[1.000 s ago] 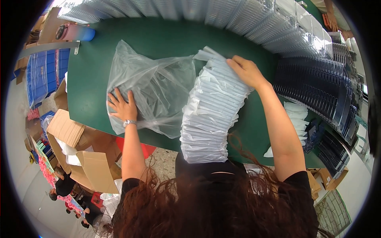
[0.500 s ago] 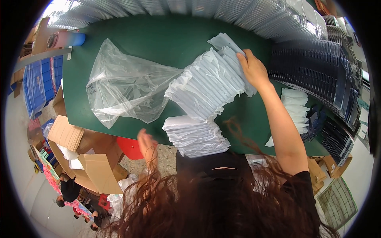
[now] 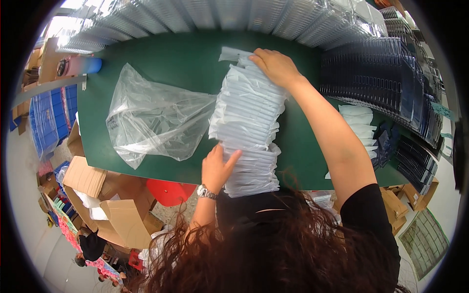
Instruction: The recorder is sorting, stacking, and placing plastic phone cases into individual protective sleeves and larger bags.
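Note:
A long row of thin white wrapped packets [image 3: 246, 112] lies on the green table [image 3: 161, 53] before me, running from the near edge toward the far side, closely overlapped. My right hand [image 3: 277, 68] curves over the row's far right end, its fingers gripping the end packets. Beside the near part of the row, my left hand [image 3: 217, 168] lies against the left side with thumb and fingers apart; it wears a metal wristwatch [image 3: 207, 192]. Left of the row, a clear plastic bag [image 3: 154, 119] is spread flat, its narrowed end reaching the packets.
Clear plastic trays [image 3: 220, 14] line the far edge; black trays [image 3: 366, 73] stand at the right. A smaller group of white packets [image 3: 357, 122] lies near them. A pink-and-blue bottle [image 3: 80, 66] stands far left. An opened cardboard box [image 3: 119, 215] and red stool [image 3: 168, 191] are below left.
The row's far part has swung left, so the bent row is now nearly straight. My right hand moved left with it. My left hand came up from below the table edge to the packets.

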A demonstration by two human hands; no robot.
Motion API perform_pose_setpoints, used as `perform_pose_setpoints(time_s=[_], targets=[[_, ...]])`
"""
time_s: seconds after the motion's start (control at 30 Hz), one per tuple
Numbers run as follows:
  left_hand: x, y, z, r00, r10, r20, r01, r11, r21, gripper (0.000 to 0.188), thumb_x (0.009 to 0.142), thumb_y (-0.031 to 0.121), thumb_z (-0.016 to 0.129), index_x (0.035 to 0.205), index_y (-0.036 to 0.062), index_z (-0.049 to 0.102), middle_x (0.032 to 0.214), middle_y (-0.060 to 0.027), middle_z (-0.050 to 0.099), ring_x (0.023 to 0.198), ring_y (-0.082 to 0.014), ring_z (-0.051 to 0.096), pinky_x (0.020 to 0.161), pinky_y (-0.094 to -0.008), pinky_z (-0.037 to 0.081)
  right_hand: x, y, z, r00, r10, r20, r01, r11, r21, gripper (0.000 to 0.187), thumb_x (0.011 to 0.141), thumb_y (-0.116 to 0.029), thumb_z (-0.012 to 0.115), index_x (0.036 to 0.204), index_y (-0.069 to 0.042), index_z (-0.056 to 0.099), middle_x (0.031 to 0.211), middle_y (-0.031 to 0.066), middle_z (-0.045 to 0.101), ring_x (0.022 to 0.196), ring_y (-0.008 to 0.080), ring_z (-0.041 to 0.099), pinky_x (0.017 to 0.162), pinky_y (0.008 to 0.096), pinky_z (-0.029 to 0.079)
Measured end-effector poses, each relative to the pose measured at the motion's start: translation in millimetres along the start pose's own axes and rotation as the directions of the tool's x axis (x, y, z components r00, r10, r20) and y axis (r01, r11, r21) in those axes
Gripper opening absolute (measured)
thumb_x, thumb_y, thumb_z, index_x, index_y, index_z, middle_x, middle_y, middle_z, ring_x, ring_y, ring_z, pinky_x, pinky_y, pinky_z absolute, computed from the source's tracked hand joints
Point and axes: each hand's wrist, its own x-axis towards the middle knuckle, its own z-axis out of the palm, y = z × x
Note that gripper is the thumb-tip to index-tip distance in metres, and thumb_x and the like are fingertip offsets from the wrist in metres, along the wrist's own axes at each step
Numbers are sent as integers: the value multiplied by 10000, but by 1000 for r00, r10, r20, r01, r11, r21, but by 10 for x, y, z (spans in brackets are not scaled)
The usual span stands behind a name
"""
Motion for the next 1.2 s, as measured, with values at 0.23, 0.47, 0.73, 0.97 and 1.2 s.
perform_pose_setpoints(time_s=[0.23, 0.47, 0.73, 0.97, 1.2], targets=[[498, -75, -159, 955, 9, -296, -93, 959, -269, 480, 905, 187, 615, 1319, -13, 478, 1299, -187, 526, 1159, -262, 532, 956, -361, 422, -83, -275, -143, 951, 303, -65, -306, 950, -57, 498, 947, -535, 399, 1073, -90, 583, 1038, 148, 620, 1004, 383, 566, 842, 468, 471], [436, 116, 504, 981, 80, -174, -135, 934, -332, 664, 910, 175, 589, 1426, -77, 256, 1442, -240, 337, 1333, -312, 348, 1104, -376, 264, -366, 140, -141, 936, 349, -48, -345, 935, 79, 566, 929, -563, 425, 1140, -62, 580, 1054, 165, 613, 1022, 371, 566, 849, 452, 468], [321, 131, 530, 981, 169, -100, -195, 883, -426, 799, 846, 242, 672, 1451, -30, 226, 1523, -247, 180, 1415, -370, 189, 1150, -453, 149, -135, 222, -485, 911, 412, -8, -411, 910, 57, 537, 934, -498, 471, 1151, -17, 568, 1201, 177, 559, 1144, 344, 518, 927, 425, 440], [-569, -193, 182, 738, 486, 468, -647, 706, 287, 882, 669, 250, 782, 1440, 219, 353, 1523, -226, 185, 1385, -499, 157, 1095, -668, 101, -1829, -100, -246, 930, 171, -326, -76, 955, 286, 362, 894, -290, 603, 1142, -28, 565, 1328, 189, 481, 1256, 381, 424, 1039, 438, 362], [-452, 221, 471, 845, 375, 382, -534, 633, 560, 1035, 543, 239, 864, 1447, 281, 362, 1557, -191, 125, 1415, -463, 97, 1091, -674, 82, -3962, 152, -271, 876, 410, -255, -382, 911, 156, 403, 753, -18, 563, 1154, -63, 562, 1391, 156, 440, 1336, 388, 353, 1096, 468, 308]])
